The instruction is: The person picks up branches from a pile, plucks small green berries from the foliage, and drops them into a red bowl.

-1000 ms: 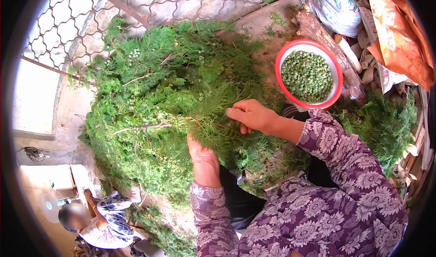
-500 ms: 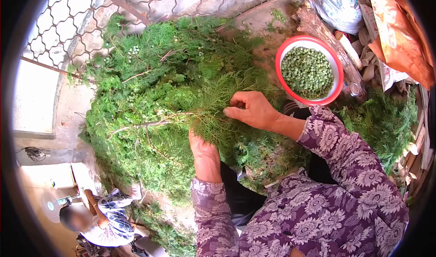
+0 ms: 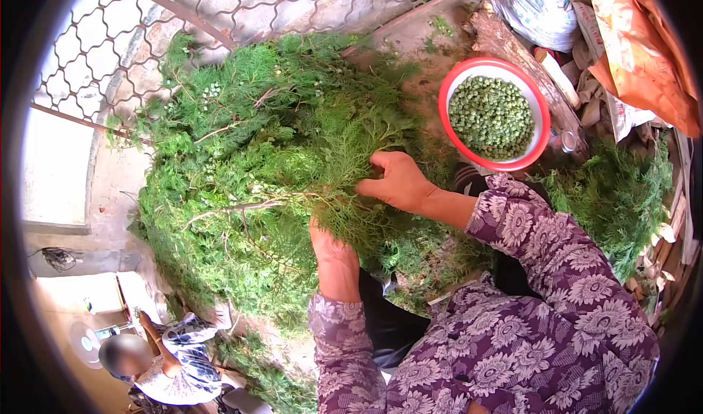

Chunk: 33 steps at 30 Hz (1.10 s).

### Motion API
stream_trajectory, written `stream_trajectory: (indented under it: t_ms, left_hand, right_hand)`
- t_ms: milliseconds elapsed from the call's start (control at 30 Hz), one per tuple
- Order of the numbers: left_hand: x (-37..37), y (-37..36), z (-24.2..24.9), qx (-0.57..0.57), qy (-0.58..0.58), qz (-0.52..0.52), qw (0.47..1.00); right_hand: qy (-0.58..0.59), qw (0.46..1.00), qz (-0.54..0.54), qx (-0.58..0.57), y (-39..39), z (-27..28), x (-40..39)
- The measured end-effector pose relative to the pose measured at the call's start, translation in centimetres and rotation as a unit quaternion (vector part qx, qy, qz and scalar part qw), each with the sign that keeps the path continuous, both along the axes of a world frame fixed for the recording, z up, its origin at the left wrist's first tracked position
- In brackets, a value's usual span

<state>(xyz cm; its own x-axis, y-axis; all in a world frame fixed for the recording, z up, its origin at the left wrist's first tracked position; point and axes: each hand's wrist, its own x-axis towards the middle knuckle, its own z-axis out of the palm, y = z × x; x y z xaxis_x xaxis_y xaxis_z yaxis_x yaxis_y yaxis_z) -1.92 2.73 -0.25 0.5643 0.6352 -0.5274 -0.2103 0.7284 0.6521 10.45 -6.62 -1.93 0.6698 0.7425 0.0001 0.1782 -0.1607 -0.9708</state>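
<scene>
My left hand (image 3: 337,256) comes up from below into a feathery evergreen branch (image 3: 348,205). Green sprays cover most of its fingers, which appear closed round the branch. The branch's bare brown stem (image 3: 249,207) stretches out to the left. My right hand (image 3: 401,185) is at the right side of the same branch, thumb and fingers bent together in a pinch among the sprays. What lies between those fingertips is too small or hidden to make out. Behind both hands spreads a large heap of evergreen cuttings (image 3: 220,150), with small pale green cones in places.
A red-rimmed basin (image 3: 444,114) of small green cones (image 3: 491,117) stands right of my right hand. Beyond it lie a log (image 3: 505,37), a white sack (image 3: 538,15) and an orange sack (image 3: 637,48). Wire mesh (image 3: 271,4) borders the heap. Another person (image 3: 179,363) sits at lower left.
My right hand has shifted slightly left and its fingertips now sit deeper in the sprays. The left hand still holds the branch in about the same place.
</scene>
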Motion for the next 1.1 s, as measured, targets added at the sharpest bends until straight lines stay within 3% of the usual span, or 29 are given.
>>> stream_trajectory:
  t_ms: [200, 333, 467, 533, 567, 633, 667, 767, 867, 900, 967, 1033, 1067, 1100]
  left_hand:
    - [0.2, -0.9, 1.8, -0.006, 0.026, -0.005, 1.000]
    - [-0.3, 0.1, -0.8, -0.003, 0.001, -0.010, 1.000]
    - [-0.8, 0.2, -2.5, -0.026, -0.048, -0.005, 0.998]
    - [-0.8, 0.1, -1.3, -0.001, -0.010, 0.008, 1.000]
    - [-0.7, 0.1, -0.3, 0.024, 0.028, 0.021, 0.999]
    - [-1.0, 0.4, 1.0, 0.031, 0.030, 0.027, 0.999]
    - [-1.1, 0.7, 1.4, 0.037, 0.032, 0.030, 0.998]
    - [-1.1, 0.5, 2.3, 0.071, 0.065, 0.030, 0.995]
    - [-1.4, 0.9, 2.7, 0.085, 0.075, 0.048, 0.992]
    - [-1.4, 0.9, 2.8, 0.095, 0.083, 0.058, 0.990]
    - [-1.7, 1.2, 2.5, 0.117, 0.077, 0.050, 0.989]
    - [-2.1, 1.2, 2.3, 0.129, 0.073, 0.040, 0.988]
    - [-2.2, 1.2, 2.2, 0.140, 0.070, 0.031, 0.987]
    - [-1.8, 0.9, 2.9, 0.140, 0.069, 0.033, 0.987]
  right_hand:
    - [0.016, 0.999, 0.003, 0.031, 0.1, 0.8, -0.2]
    - [0.072, 0.995, 0.000, 0.069, 0.4, 0.7, -0.1]
    - [0.048, 0.997, 0.037, 0.045, 0.3, 0.6, 0.7]
    - [0.184, 0.974, 0.134, -0.014, -0.6, 2.3, 1.0]
    - [0.185, 0.973, 0.135, -0.014, -0.9, 2.6, 0.9]
    - [0.171, 0.937, 0.296, -0.073, -1.5, 3.2, 1.1]
    - [0.169, 0.937, 0.297, -0.073, -1.7, 3.5, 1.4]
    - [0.309, 0.915, 0.258, 0.005, -3.0, 5.4, 3.1]
    - [0.278, 0.950, 0.137, 0.047, -5.4, 8.1, 6.7]
    - [0.238, 0.964, 0.065, 0.100, -6.2, 7.8, 7.8]
    - [0.135, 0.984, -0.065, 0.091, -7.5, 7.0, 10.7]
    - [-0.004, 0.988, -0.156, 0.016, -9.3, 5.1, 14.0]
    - [-0.006, 0.988, -0.156, 0.016, -10.3, 3.9, 15.6]
    - [-0.154, 0.965, -0.185, -0.103, -11.3, 2.5, 17.2]
